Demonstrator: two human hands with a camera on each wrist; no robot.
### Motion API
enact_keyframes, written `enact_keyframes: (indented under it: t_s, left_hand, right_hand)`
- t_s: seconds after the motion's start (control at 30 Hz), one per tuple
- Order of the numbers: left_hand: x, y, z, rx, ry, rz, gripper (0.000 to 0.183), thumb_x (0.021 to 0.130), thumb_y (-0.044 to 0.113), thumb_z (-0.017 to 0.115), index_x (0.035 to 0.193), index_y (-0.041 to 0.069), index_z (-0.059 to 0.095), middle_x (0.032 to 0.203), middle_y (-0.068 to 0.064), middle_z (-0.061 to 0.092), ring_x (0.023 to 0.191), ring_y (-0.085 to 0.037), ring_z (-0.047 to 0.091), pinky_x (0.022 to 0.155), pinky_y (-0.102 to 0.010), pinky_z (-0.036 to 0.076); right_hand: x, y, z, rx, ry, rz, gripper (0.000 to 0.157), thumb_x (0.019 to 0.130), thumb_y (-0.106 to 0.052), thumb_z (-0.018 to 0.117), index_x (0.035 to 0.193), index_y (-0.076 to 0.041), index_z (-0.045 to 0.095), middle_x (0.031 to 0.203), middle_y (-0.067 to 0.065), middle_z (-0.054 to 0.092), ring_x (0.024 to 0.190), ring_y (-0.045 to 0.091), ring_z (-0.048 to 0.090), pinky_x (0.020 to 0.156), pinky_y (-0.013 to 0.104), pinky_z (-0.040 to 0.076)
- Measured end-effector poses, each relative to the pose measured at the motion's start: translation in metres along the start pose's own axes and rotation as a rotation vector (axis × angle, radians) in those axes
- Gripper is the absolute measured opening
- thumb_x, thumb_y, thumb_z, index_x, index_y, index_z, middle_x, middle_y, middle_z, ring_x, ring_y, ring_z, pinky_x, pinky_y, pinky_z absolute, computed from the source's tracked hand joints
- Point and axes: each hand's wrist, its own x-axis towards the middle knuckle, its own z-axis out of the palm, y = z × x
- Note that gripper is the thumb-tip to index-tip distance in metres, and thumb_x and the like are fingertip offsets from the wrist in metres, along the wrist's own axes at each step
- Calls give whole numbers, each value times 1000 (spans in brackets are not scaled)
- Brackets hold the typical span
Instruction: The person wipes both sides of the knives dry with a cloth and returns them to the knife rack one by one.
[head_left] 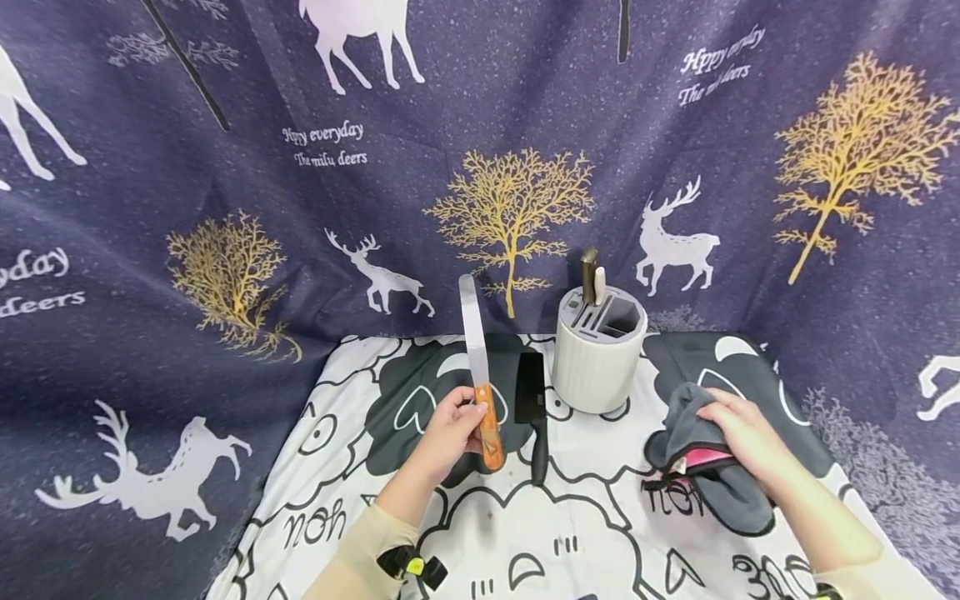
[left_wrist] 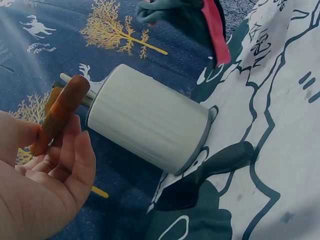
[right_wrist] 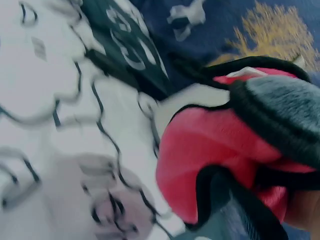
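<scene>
My left hand (head_left: 452,429) pinches the wooden handle of a long, round-tipped spatula (head_left: 474,329), its metal blade pointing up and away. In the left wrist view the spatula's orange-brown handle (left_wrist: 60,112) shows between thumb and fingers. My right hand (head_left: 742,429) grips a bunched grey cloth (head_left: 686,417) with black edging and a pink-red underside. The cloth's pink side (right_wrist: 200,155) fills much of the right wrist view and hides most of that hand. Between the hands, a black cleaver (head_left: 531,400) lies on the tablecloth, handle toward me.
Behind the cleaver stands a white ribbed knife block (head_left: 597,358) with a grey slotted top, holding a dark-handled knife (head_left: 588,273) and a white-handled one (head_left: 599,285). A patterned tablecloth (head_left: 555,542) covers the table, and a navy curtain (head_left: 450,117) hangs right behind it.
</scene>
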Motion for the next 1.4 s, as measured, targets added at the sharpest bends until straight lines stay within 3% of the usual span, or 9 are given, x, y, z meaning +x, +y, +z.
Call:
enact_keyframes:
  t_s: [0.07,0.13,0.2,0.33,0.53,0.67,0.83,1.07,1.4]
  left_hand:
    - [0,1,-1,3,0,-5,25,107,12,51,125,-3,45,84,4,70,63,-10,66,60,-30,58]
    - [1,1,-1,6,4,-17,23,107,12,51,125,-2,46,84,4,70,63,-11,66,61,-31,58]
    - [1,1,-1,7,6,-26,22,107,13,51,124,-1,47,85,3,70,63,-11,65,61,-31,58]
    - [2,1,0,13,0,-33,23,107,13,51,125,-1,48,85,3,69,64,-12,64,61,-32,58]
    - [3,0,2,22,-14,-13,22,107,12,50,125,-2,48,85,3,71,66,-12,68,61,-31,59]
    - [3,0,2,29,-18,-9,23,108,13,50,125,-2,47,85,4,70,67,-12,68,61,-32,60]
    - [4,0,3,37,-7,-23,25,107,13,50,126,-3,47,86,2,70,67,-13,67,61,-34,60]
    - [3,-3,2,27,19,-79,27,109,17,48,132,3,45,96,-6,68,75,-21,71,57,-38,61]
    - [1,-10,1,-60,-11,-130,29,113,27,35,141,16,35,107,-15,61,74,-24,75,59,-41,62]
  right_hand:
    - [0,8,-10,-98,19,-17,44,105,-24,48,139,3,58,133,16,67,119,3,57,89,8,36]
    - [0,16,-17,-183,27,-15,47,107,-28,44,141,3,56,141,29,59,129,25,57,96,18,39]
    - [1,25,-22,-247,17,-5,49,108,-30,40,141,3,55,142,34,55,130,50,52,102,38,44]
    - [0,45,-23,-396,9,11,49,108,-32,37,142,-2,54,138,36,57,125,62,52,93,69,45]
    - [0,78,-7,-568,84,-69,46,95,-19,57,139,-2,55,127,36,63,109,61,59,77,71,49]
    - [-2,99,9,-593,101,-84,46,87,-10,61,131,-1,57,119,35,65,100,58,61,71,69,48]
    - [-7,120,28,-604,78,-75,42,85,-10,63,126,-3,58,118,33,63,101,58,58,72,71,47]
    - [-12,132,45,-612,126,-84,39,87,-12,62,126,-6,58,126,32,56,110,61,50,75,77,45]
    - [-18,137,49,-592,156,-65,42,88,-14,65,129,-7,57,131,30,53,113,60,48,75,77,43]
